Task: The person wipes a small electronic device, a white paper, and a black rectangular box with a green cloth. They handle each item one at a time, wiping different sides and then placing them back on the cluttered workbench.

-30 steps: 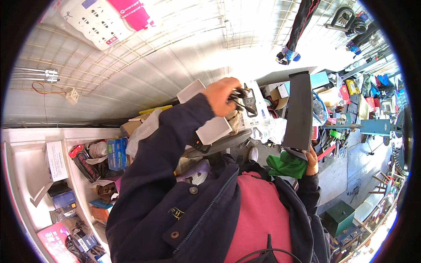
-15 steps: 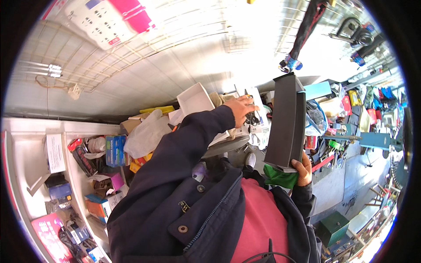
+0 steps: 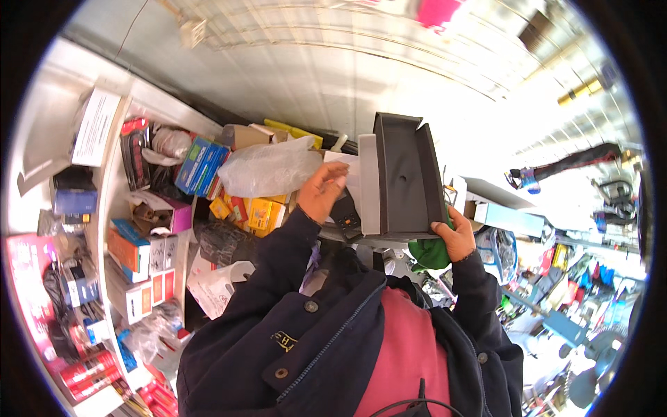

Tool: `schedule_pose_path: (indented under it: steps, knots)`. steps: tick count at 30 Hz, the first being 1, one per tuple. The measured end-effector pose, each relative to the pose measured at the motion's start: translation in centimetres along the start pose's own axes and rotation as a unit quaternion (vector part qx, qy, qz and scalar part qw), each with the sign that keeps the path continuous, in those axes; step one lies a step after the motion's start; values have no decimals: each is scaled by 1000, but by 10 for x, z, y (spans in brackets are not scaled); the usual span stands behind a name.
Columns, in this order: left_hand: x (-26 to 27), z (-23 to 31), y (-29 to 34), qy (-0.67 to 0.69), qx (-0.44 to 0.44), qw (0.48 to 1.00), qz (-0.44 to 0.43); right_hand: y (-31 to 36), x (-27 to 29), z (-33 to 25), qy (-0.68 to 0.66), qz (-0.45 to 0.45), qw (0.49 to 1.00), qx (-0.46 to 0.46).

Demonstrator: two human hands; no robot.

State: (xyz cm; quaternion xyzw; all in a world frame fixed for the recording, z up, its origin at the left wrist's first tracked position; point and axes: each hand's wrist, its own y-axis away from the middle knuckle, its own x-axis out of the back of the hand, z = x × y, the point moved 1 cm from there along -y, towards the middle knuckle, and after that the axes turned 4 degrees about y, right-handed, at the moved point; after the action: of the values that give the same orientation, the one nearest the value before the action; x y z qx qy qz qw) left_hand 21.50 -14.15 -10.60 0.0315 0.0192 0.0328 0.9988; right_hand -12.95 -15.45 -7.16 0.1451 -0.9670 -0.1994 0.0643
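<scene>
My right hand [image 3: 455, 236] grips the lower right corner of an open black box [image 3: 410, 174], holding it up with its hollow inside facing me. A round dark spot shows on the inner face. Against the box's left edge stands a pale grey-white panel [image 3: 370, 184]; whether it is joined to the box I cannot tell. My left hand [image 3: 324, 192] hovers left of that panel, fingers apart and slightly bent, with nothing seen in it. Just below its fingers lies a black handheld device with an orange button [image 3: 345, 215]. A cloudy plastic bag [image 3: 267, 167] sits behind the hand.
On the left, white shelves [image 3: 111, 160] hold boxes, bags and cables. Yellow boxes [image 3: 262, 215] and a blue box [image 3: 200, 167] lie near my left arm. Something green [image 3: 429, 254] hangs by my right hand. Clutter fills the right, with a wire grid [image 3: 292, 28] along the wall.
The view has turned left. The black box has been rotated so its inside shows. My left hand has drawn back from the cluttered surface to the box's left side.
</scene>
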Motion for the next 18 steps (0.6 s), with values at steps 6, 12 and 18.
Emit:
schedule_pose_path:
  steps: [6,12,18]
  knots:
    - [-11,5,41,-180,-113,973,-92,-12,-23,8,259,28,964,48]
    - [-24,-2,46,-286,-189,928,-142,-8,-33,10,367,61,927,34]
    - [-32,-8,45,-298,-196,921,-157,3,-34,12,263,64,961,50]
